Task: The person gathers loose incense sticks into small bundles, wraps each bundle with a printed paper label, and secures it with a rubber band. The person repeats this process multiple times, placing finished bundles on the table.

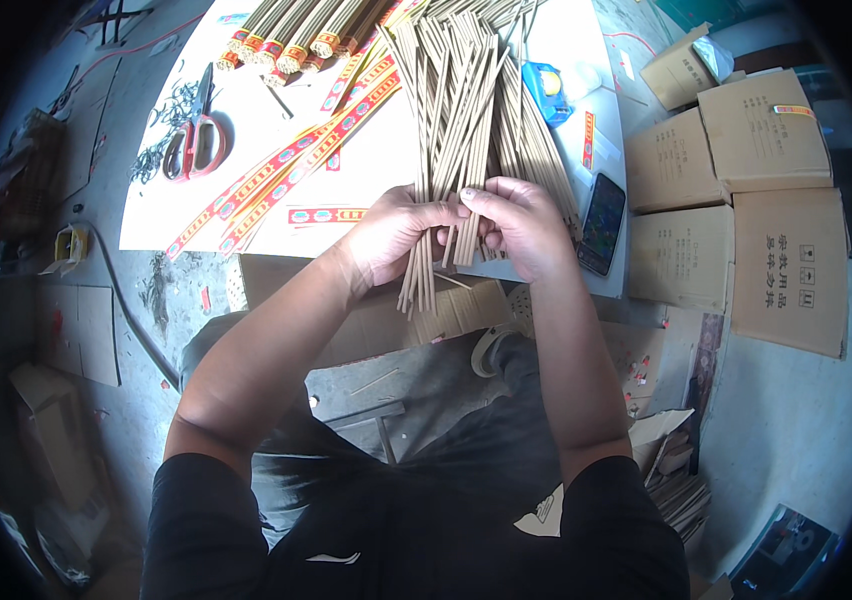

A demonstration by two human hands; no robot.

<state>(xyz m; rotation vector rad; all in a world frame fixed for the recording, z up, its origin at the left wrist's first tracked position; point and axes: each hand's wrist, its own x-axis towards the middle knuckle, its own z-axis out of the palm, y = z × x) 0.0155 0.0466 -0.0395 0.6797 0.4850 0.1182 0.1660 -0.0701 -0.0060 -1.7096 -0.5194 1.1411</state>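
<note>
Thin brown incense sticks [456, 120] lie in a loose, fanned heap at the table's near right. My left hand [386, 237] is closed round a few of them, and their lower ends [419, 280] poke out below the fingers. Close beside it, my right hand [528, 228] pinches another small bunch [469, 225] between thumb and fingers. Both bunches reach up over the heap, and the two hands nearly touch. Red and yellow printed paper strips [286, 165] lie left of the heap. Finished bundles of sticks [291, 60], banded at the ends, are stacked at the far left.
Red-handled scissors [196, 145] lie by dark rubber bands [151, 160] on the white table [256, 110]. A blue tape dispenser or box [546, 92] and a phone [601, 225] sit to the right. Cardboard boxes [766, 130] are stacked beyond the table's right side. An open carton [386, 330] stands below the table edge.
</note>
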